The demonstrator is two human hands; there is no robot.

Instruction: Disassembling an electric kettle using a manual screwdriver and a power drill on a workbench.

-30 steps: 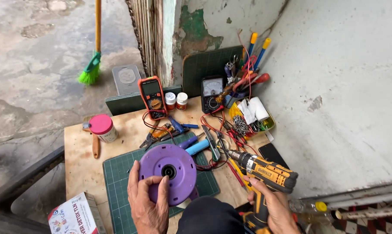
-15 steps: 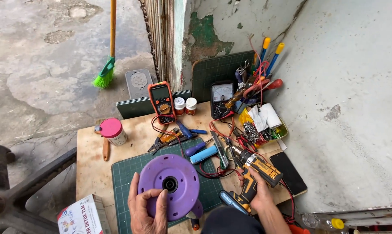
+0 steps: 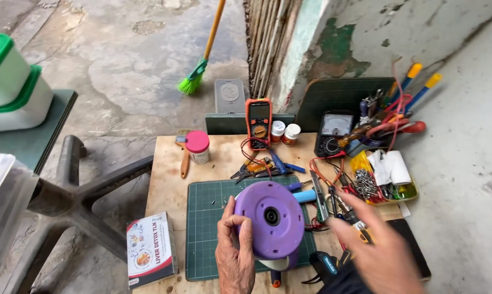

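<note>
Currently, item one: purple disc (image 3: 270,220), round plastic housing with a dark hub hole at its centre, stood on edge over the green cutting mat (image 3: 208,228). I see my left hand (image 3: 236,256) closed around its left rim, fingers curled over the edge, thumb behind. Its face looks intact; I see no screws out and no part lifted off, so by my judgement the work on it is at an early stage, with opening or fitting yet to do.

Item two: right hand (image 3: 379,245), blurred, spread wide with nothing in its grip, over the tools at the right of the worktop (image 3: 167,179).

Item three: cordless drill (image 3: 326,265), lying at the near edge under that hand, not held.

Surroundings: orange meter (image 3: 259,121) and grey dial meter (image 3: 333,133) at the back, pink-lidded jar (image 3: 198,147), pliers (image 3: 254,169), yellow tray (image 3: 409,191) of screws and white rolls, small printed box (image 3: 150,249) at the near left corner.

Obstacles: red and black leads (image 3: 322,179) tangled among loose hand tools, just beside the disc, directly beneath the empty hand; they crowd any reach on that side.
</note>
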